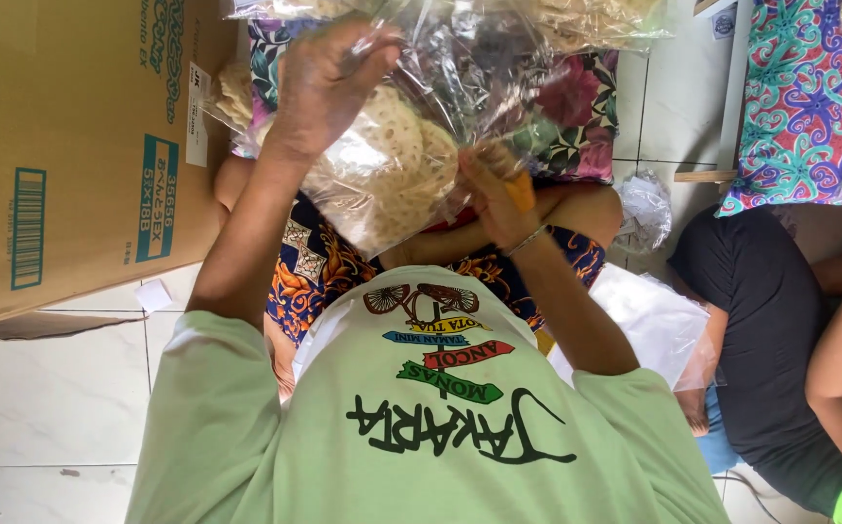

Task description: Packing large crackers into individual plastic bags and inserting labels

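Brown cardboard box (81, 146) upper left with teal and white labels, clear cracker-filled bag (411, 146) centre

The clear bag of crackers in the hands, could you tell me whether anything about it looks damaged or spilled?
Nothing stands out. The clear plastic bag is crinkled but shows no visible tear, and the round pale crackers sit inside it. The left hand grips its top; the right hand pinches its side. No crackers lie on the white tiled floor.

The person wears a loose, light green short-sleeved cotton T-shirt (421, 437) with a printed black and multicoloured signpost graphic across the chest. Below the T-shirt's hem shows a dark blue patterned cloth with orange and white flowers (319, 262). Beyond the T-shirt's right sleeve, a thin silver metal bracelet (528, 240) circles the wrist
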